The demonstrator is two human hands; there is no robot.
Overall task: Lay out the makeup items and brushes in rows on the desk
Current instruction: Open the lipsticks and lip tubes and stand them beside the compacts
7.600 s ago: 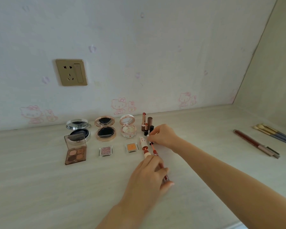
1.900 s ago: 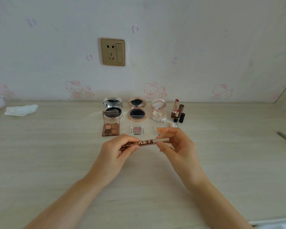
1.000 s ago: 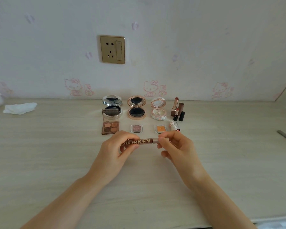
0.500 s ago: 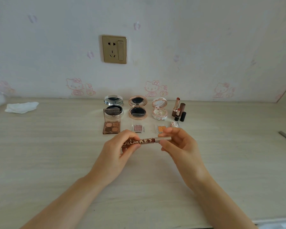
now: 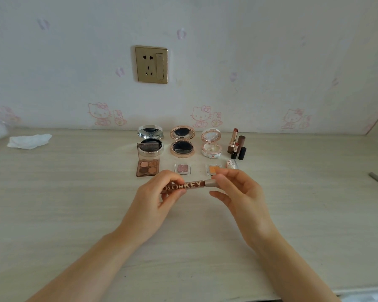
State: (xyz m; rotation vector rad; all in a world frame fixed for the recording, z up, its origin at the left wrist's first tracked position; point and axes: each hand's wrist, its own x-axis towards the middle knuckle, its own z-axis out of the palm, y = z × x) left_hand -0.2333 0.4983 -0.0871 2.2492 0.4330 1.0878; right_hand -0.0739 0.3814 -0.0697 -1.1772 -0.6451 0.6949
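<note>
Now both hands hold one brown makeup pencil (image 5: 184,185) level above the counter (image 5: 74,203).
Left hand (image 5: 156,198) pinches its lettered barrel, right hand (image 5: 238,192) pinches the beige cap end; since a moment ago the grip is unchanged, just before the eyeshadow row (image 5: 181,168).

Desk (image 5: 74,214): pale wood-grain, matt. Compacts (image 5: 182,144) shiny metallic w/ glossy mirrors. Pencil (image 5: 188,185) glossy brown, matt metallic cap.

Two bare forearms are seen, with no sleeves, rings or watches worn. The left hand (image 5: 153,205) and right hand (image 5: 242,197) are ungloved, with short, unpainted nails.
</note>
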